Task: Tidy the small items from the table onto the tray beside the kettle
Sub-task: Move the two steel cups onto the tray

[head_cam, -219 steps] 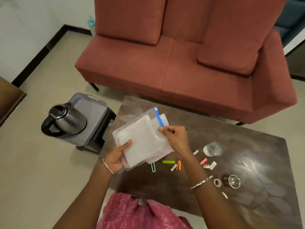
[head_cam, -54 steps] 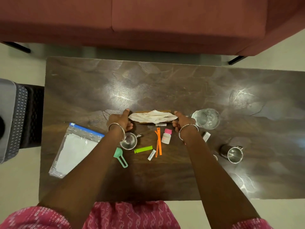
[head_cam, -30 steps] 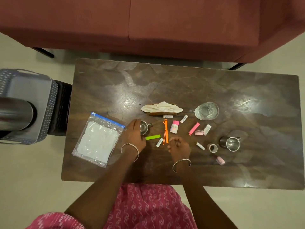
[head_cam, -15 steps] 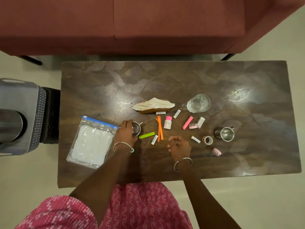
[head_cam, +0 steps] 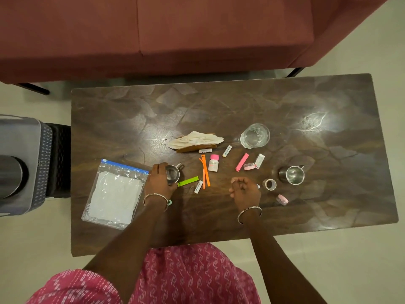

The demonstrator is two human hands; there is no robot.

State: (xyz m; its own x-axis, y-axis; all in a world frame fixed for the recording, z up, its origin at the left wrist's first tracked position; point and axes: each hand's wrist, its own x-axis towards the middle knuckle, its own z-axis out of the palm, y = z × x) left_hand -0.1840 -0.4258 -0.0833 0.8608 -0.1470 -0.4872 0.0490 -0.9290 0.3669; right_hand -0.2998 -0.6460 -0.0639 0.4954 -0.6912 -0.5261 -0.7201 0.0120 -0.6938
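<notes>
Left hand (head_cam: pixel 161 181) wraps its fingers round the rim of a steel cup (head_cam: pixel 173 174) standing on the table (head_cam: pixel 219 106). Right hand (head_cam: pixel 245 191) rests on the table as a loose fist, nothing seen in it.

Counts:
- 2 steel cups, the second cup (head_cam: pixel 292 175) free at right
- 1 drinking glass (head_cam: pixel 255 136)
- 1 green strip (head_cam: pixel 188 181) just beside the held cup
- 2 orange strips (head_cam: pixel 205 172)
- 1 pink strip (head_cam: pixel 242 162)
- 1 pink-capped bottle (head_cam: pixel 213 163)
- 1 tape roll (head_cam: pixel 269 184) near the right hand
- 1 napkin stack (head_cam: pixel 195 139)
- 1 zip bag (head_cam: pixel 116 194) left of the left hand

All of these sit on the table. The grey tray (head_cam: pixel 22 137) with the kettle (head_cam: pixel 11 176) is off the table's left end. The tabletop is dark and glossy. There is a red sofa (head_cam: pixel 175 29) behind it and a pale floor (head_cam: pixel 350 270).
</notes>
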